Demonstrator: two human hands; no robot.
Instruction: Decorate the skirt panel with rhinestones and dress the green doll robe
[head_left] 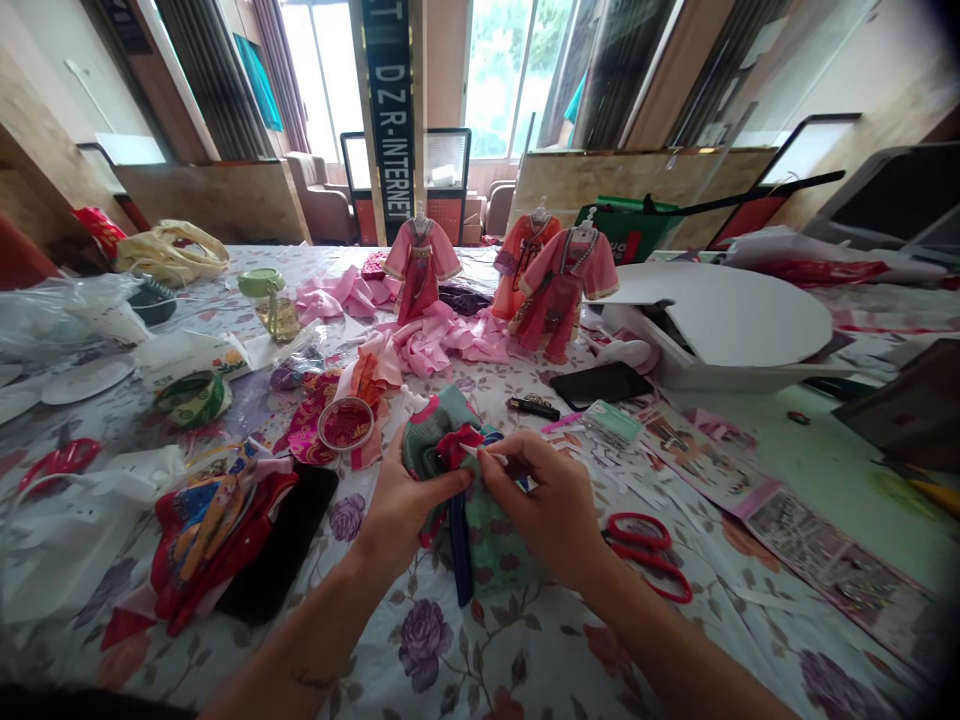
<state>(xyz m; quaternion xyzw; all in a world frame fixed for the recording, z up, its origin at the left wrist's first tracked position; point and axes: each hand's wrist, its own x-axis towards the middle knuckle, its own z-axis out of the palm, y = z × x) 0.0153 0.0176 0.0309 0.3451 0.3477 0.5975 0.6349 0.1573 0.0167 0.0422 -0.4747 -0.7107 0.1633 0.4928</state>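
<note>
A small green doll dress (495, 545) with a dark blue ribbon (460, 550) hanging down its front is held up over the table. My left hand (401, 500) grips it at the left side, its thumb across the front. A red piece of cloth (459, 445) lies at the chest of the dress. My right hand (547, 495) pinches a small white pointed thing (471, 450) against that red cloth. Red-handled scissors (652, 550) lie just right of my right hand.
Three doll robes (422, 265) stand at the back among pink cloth (442, 340). A round bowl (346, 424) and a black phone (289, 540) lie left, another phone (600, 384) right. A white round board (720, 310) is farther right.
</note>
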